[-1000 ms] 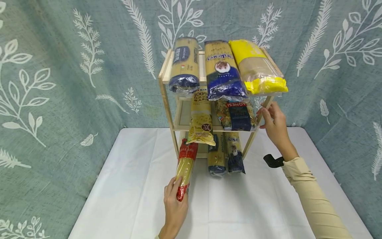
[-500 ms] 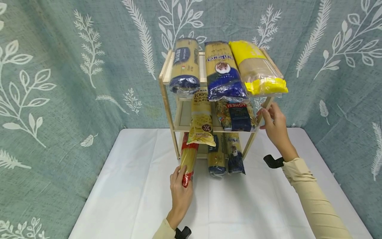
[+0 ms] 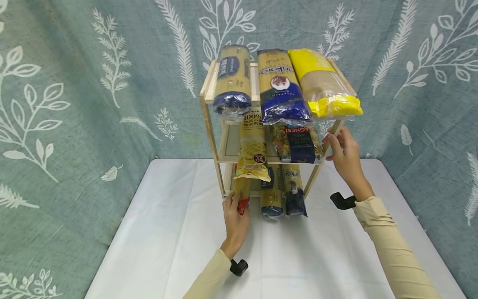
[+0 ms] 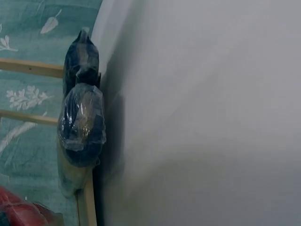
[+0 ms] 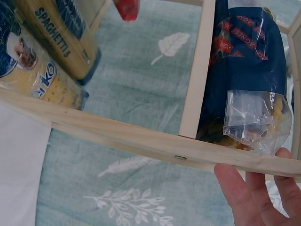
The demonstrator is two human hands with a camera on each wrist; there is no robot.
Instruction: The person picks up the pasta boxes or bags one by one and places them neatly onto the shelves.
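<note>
My left hand (image 3: 236, 222) grips the near end of a red-ended spaghetti pack (image 3: 243, 205) at the left of the bottom shelf. The pack's far part lies under the middle shelf, hidden partly by a yellow pasta bag (image 3: 252, 151) that juts out above. In the left wrist view, red wrapper (image 4: 21, 212) shows at the lower left corner. My right hand (image 3: 347, 160) holds the right front post of the wooden rack (image 3: 209, 128); its fingers (image 5: 235, 188) touch the wood in the right wrist view, beside an Agnesi pasta bag (image 5: 256, 61).
On the bottom shelf, a blue-ended spaghetti pack (image 3: 271, 203) and an Ankara pack (image 3: 295, 199) stick out in front. Up top lie a round spaghetti pack (image 3: 232, 81), an Ankara spaghetti pack (image 3: 281, 87) and a yellow bag (image 3: 325, 83). White cloth (image 3: 179, 241) covers the table.
My left hand has moved forward and slightly right, sliding the red-ended spaghetti pack deeper into the bottom shelf. My right hand has stayed on the rack post.
</note>
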